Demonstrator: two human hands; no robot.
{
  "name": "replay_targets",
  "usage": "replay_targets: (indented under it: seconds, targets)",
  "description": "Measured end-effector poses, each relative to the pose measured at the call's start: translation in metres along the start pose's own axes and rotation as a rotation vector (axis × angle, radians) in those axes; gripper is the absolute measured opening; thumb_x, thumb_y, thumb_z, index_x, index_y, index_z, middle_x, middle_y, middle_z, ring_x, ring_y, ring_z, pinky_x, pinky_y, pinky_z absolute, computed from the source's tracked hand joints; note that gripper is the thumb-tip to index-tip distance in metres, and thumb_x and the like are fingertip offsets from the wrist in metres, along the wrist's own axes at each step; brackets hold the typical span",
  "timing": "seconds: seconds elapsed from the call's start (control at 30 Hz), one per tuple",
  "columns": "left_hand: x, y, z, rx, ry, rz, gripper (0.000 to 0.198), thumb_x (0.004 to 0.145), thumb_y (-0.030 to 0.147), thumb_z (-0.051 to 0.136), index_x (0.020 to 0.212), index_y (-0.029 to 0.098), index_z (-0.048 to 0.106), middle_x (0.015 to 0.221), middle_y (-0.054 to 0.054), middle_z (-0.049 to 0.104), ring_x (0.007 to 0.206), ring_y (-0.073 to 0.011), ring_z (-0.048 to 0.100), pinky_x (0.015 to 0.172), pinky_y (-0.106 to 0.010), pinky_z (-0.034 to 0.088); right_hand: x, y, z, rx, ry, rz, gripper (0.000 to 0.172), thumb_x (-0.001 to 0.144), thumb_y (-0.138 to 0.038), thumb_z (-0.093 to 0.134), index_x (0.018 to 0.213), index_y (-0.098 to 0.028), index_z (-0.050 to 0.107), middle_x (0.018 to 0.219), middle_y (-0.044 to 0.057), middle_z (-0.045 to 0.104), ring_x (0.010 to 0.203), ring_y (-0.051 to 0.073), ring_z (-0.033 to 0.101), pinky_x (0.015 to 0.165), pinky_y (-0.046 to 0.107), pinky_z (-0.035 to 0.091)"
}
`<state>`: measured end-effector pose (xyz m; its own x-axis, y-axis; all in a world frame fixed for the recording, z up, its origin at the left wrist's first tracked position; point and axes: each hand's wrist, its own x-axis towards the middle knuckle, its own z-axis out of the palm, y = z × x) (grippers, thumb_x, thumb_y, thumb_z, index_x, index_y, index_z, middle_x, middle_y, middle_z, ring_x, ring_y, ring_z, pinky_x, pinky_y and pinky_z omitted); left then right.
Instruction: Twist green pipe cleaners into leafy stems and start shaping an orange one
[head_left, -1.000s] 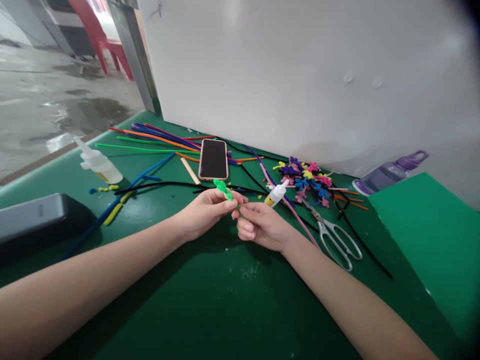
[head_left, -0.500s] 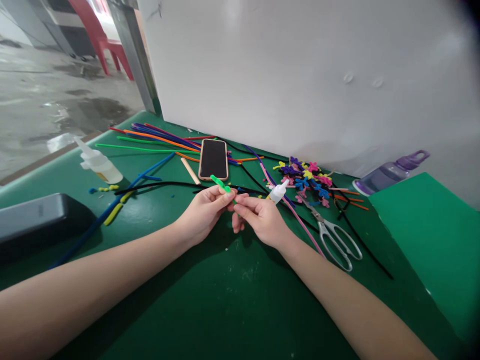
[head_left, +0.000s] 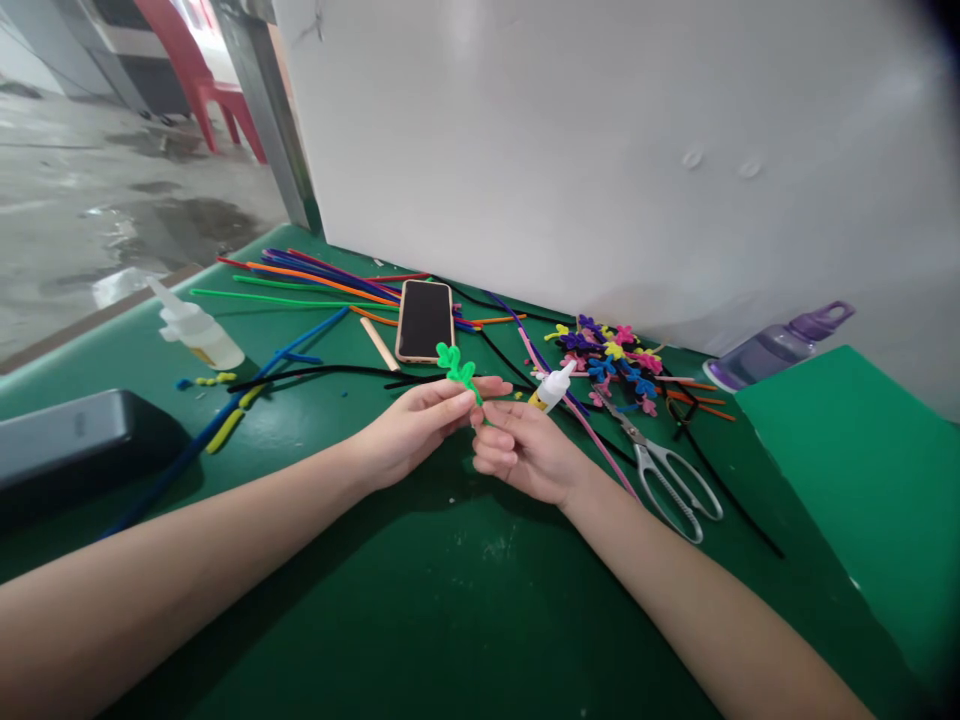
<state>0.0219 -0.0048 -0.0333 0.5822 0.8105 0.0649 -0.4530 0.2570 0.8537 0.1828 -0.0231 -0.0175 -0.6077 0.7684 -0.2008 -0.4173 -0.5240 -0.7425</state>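
My left hand (head_left: 416, 425) and my right hand (head_left: 525, 450) meet above the green table (head_left: 420, 590), fingertips together. Both pinch a small bright green pipe-cleaner shape (head_left: 456, 368) that sticks up between them, its lobed top above my left fingers. Just beyond my right hand lies a small white glue bottle with a yellow label (head_left: 551, 388). A pile of little coloured pipe-cleaner shapes (head_left: 611, 355) lies behind it.
A phone (head_left: 425, 319) lies face up beside long coloured pipe cleaners (head_left: 315, 275). Scissors (head_left: 664, 470) lie to the right, a larger glue bottle (head_left: 196, 333) to the left, a dark case (head_left: 75, 440) at far left. A purple bottle (head_left: 780, 345) and a white wall stand behind.
The green piece has turned in my fingers, so its lobed top now stands upright. My right hand has pulled back slightly toward me.
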Motion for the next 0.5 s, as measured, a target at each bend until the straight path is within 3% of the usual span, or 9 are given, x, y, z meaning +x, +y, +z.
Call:
replay_targets:
  seconds: [0.1,0.2,0.33,0.5]
  targets:
    - [-0.0028,0.0016,0.0028,0.021,-0.145,-0.072,0.031,0.090,0.034,0.050,0.112,0.019,0.064,0.135,-0.009,0.051,0.126,-0.0251,0.044,0.102,-0.035,0.035,-0.0029,0.0001,0.0026,0.082,-0.106,0.081,0.019,0.089,-0.026,0.053,0.078,-0.013,0.060,0.049,-0.009,0.033,0.042,0.003,0.031,0.048,0.019,0.030]
    - [-0.0038,0.0009,0.0037,0.081,-0.212,-0.103,0.035,0.091,0.040,0.044,0.106,0.019,0.067,0.134,-0.009,0.053,0.124,-0.0259,0.046,0.101,-0.036,0.036,-0.0045,0.0018,0.0030,0.071,-0.145,0.120,0.019,0.089,-0.027,0.053,0.079,-0.013,0.061,0.048,-0.009,0.033,0.042,0.003,0.031,0.048,0.019,0.029]
    - [-0.0027,-0.0012,0.0035,0.164,-0.154,-0.063,0.038,0.093,0.040,0.041,0.108,0.018,0.067,0.122,-0.010,0.062,0.120,-0.0253,0.050,0.098,-0.036,0.037,-0.0021,0.0052,-0.0003,0.022,-0.073,0.125,0.022,0.088,-0.031,0.055,0.076,-0.013,0.061,0.047,-0.009,0.037,0.041,0.003,0.032,0.046,0.018,0.029]
    - [-0.0017,-0.0036,0.0064,0.211,0.030,-0.032,0.039,0.091,0.040,0.044,0.116,0.016,0.063,0.096,-0.009,0.072,0.106,-0.0240,0.059,0.097,-0.036,0.038,0.0034,0.0084,-0.0020,-0.093,0.025,0.009,0.020,0.083,-0.031,0.062,0.075,-0.013,0.059,0.051,-0.007,0.044,0.046,0.005,0.041,0.049,0.019,0.033]
